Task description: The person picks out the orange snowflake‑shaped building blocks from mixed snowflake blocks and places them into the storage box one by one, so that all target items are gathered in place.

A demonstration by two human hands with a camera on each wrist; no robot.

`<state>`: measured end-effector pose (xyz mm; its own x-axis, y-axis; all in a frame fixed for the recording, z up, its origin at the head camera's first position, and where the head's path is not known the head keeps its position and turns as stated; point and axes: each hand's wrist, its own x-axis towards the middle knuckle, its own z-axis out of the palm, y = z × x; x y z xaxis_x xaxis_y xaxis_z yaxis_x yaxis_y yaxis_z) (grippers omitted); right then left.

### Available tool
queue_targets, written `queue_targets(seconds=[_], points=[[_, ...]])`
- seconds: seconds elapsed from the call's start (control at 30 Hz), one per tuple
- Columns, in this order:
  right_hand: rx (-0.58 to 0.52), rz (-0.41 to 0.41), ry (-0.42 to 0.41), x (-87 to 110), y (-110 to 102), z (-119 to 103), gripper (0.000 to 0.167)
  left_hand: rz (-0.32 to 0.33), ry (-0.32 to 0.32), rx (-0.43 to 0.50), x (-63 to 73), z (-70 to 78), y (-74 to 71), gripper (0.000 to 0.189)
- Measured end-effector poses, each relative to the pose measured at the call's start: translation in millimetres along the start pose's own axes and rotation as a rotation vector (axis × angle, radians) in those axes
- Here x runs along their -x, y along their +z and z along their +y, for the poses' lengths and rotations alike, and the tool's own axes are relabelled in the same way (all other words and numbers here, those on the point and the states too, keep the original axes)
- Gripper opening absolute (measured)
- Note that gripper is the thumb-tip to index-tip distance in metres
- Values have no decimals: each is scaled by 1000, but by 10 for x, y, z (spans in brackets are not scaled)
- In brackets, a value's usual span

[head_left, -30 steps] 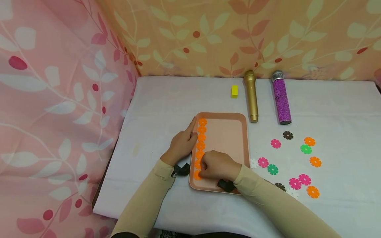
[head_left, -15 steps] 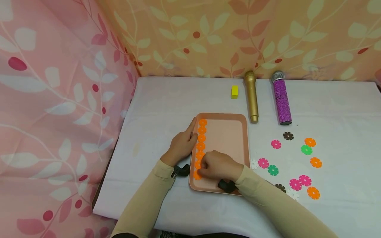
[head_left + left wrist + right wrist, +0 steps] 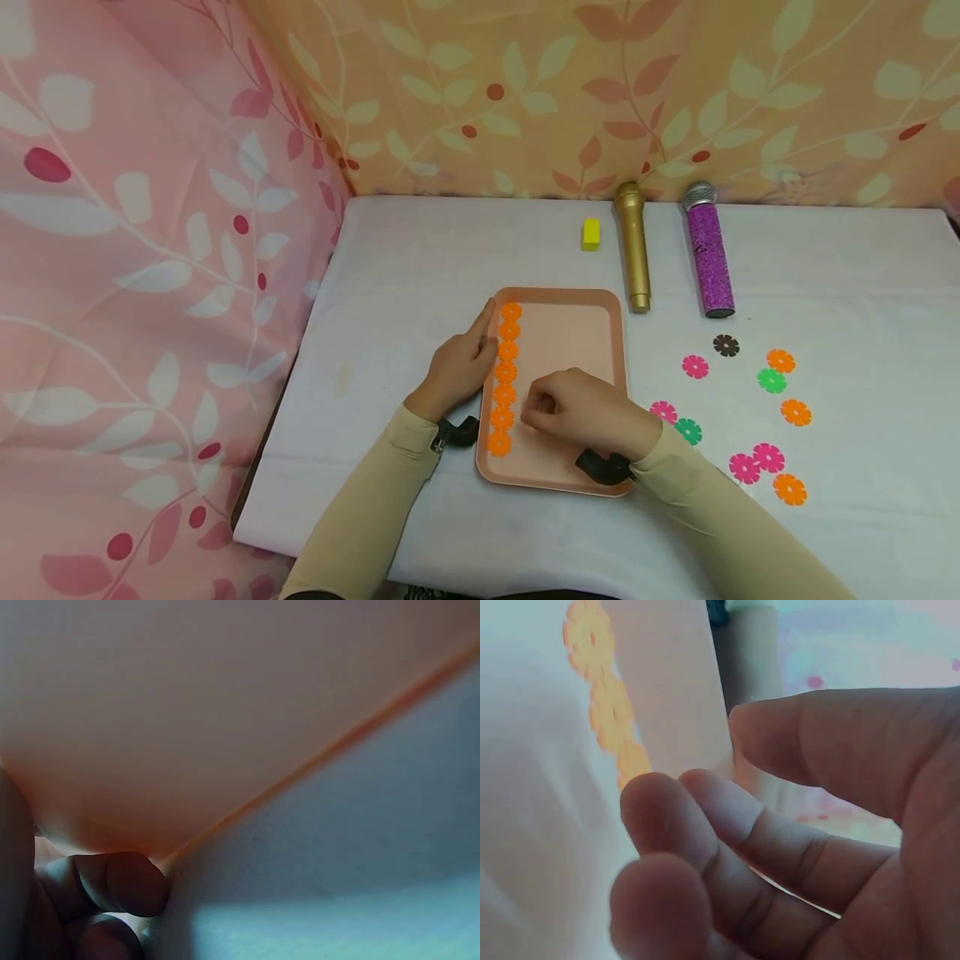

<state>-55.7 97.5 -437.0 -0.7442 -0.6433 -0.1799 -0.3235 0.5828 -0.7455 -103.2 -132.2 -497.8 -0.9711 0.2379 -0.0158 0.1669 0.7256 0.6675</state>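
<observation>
Hands are well apart from where I'm standing: L hand [image 3: 459, 367] grips the L edge of the peach tray [image 3: 573, 325], index finger laid along the outer side, thumb at the rim. R hand [image 3: 588, 412] is over the tray's R half, fingers loosely bent; up close in the wrist view, thumb and fingertips are apart w/ a gap btwn them.

Tray's flat on the white desk [image 3: 405, 283], roughly mid. Inside, just off its L wall, there's a row of orange discs [image 3: 506, 372], 7 pcs, flower-shaped, each touching the next, far end to near end. R fingertips are near the lower part of that row, just to its R.

More flower discs lie loose R of the tray: a dk brown disc [image 3: 725, 345], a lt green disc [image 3: 771, 382] touching an orange one, a dk green disc [image 3: 687, 431] partly behind the R sleeve [image 3: 720, 517], and a touching pair of pink discs [image 3: 745, 468], + a few other pink/orange ones.

Far side: yellow block [image 3: 590, 235], then gold mic [image 3: 633, 250] just R of it, then purple mic [image 3: 710, 258] w/ silver head, both mics lying down, heads toward the orange leaf-print cloth [image 3: 525, 100].
</observation>
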Motion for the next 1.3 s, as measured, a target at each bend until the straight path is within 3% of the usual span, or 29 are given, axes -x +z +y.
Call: queue_targets(seconds=[0.43, 0.63, 1.0, 1.3], points=[[31, 105, 88, 331, -415, 156, 7, 9, 17, 16, 6, -6, 8, 65], [-13, 163, 150, 488, -612, 285, 10, 12, 22, 17, -1, -12, 7, 64], [32, 272, 296, 790, -1047, 646, 26, 5, 26, 10, 17, 5, 3, 64], [8, 283, 509, 1084, -1366, 1146, 48, 1, 34, 4, 22, 12, 1, 65]])
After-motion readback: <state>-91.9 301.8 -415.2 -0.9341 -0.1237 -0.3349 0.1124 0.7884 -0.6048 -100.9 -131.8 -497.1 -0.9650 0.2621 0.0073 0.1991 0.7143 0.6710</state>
